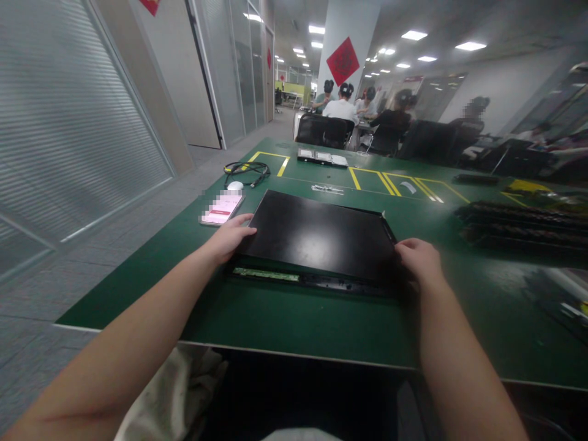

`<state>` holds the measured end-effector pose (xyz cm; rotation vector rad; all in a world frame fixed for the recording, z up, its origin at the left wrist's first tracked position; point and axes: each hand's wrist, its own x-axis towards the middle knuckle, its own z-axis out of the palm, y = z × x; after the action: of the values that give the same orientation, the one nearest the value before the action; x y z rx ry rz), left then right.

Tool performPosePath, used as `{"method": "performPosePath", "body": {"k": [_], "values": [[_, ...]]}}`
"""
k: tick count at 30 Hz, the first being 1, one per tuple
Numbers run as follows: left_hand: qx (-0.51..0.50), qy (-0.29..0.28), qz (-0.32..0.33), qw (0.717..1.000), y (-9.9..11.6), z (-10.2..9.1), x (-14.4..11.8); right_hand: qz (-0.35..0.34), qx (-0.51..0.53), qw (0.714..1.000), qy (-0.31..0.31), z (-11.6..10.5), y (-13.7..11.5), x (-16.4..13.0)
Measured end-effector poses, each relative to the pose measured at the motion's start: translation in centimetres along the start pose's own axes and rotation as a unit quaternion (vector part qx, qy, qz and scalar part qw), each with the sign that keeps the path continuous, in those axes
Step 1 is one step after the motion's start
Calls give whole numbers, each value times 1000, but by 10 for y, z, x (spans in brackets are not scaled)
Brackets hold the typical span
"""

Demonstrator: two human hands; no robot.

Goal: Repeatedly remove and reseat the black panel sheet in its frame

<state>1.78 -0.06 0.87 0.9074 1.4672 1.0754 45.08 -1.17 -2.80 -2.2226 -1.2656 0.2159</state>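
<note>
We grip a black panel (321, 236) on the green table (294, 318), left hand (229, 237) and right hand (419, 257) clasping its near corners; a phone (222, 208), mouse (235, 185) and cable (245, 169) lie beyond, stacked trays (519, 223) to our right.

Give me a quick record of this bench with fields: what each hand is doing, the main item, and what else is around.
left hand: left hand rests on the near left corner of the black panel
right hand: right hand grips its near right corner
panel: lies flat on the green table; a green circuit strip shows under its near edge
nearby: phone, white mouse, black cable
background: seated people
</note>
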Motion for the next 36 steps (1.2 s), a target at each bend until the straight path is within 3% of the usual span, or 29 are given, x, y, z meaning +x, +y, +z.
{"method": "performPosePath", "body": {"k": [6,17,25,36], "values": [[-9,7,11,1000,-2,0,2,15,14,1000,-11,-1,-1,-1],[-13,-31,0,999,-6,-3,6,16,4,1000,-15,0,0,1],[-5,-6,10,1000,-8,-3,9,16,20,1000,-11,1,2,1],[-48,-17,2,999,-4,-3,3,18,34,999,-16,3,6,5]]}}
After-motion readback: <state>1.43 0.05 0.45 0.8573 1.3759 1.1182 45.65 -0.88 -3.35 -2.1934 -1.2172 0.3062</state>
